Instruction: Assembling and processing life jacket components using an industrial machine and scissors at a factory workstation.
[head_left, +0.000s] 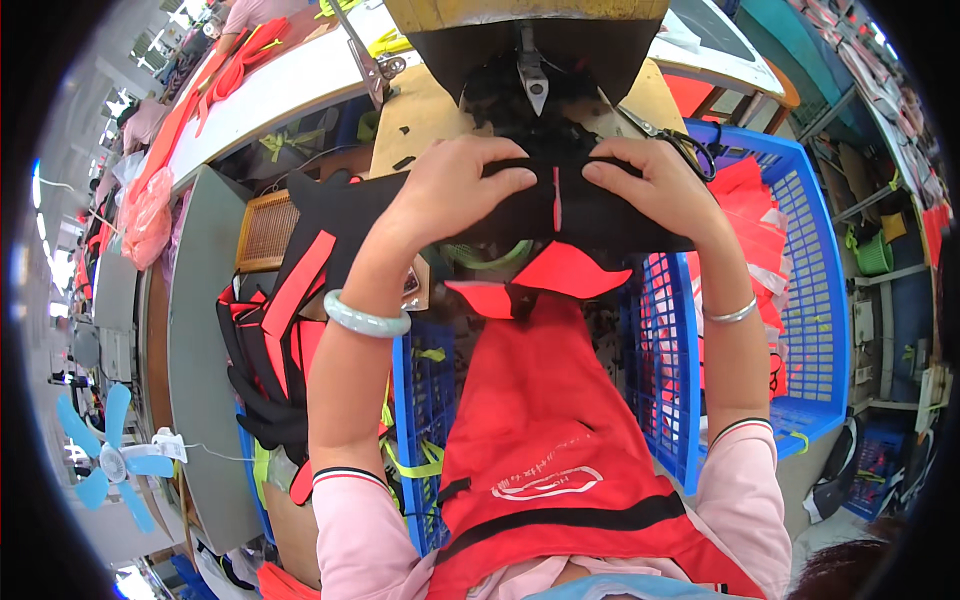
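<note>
A black fabric piece (520, 212) is stretched between my hands at the edge of the wooden work surface, with a narrow pink-and-white strip (557, 198) down its middle. My left hand (455, 185) grips it left of the strip, thumb pointing inward. On the other side my right hand (655, 185) holds it the same way. The fingertips partly disappear into the dark cloth. Just beyond them, a pointed metal part (535, 88) hangs from the machine head (530, 35). Coral fabric (570, 270) shows below the black piece, above my red apron (570, 420).
Black-handled scissors (692, 155) lie near my right hand. A blue plastic basket (835, 250) with coral pieces stands at right. Black and coral cloth (300, 270) is heaped at left, beside a grey cabinet side (200, 350). A blue fan (113, 462) stands farther left.
</note>
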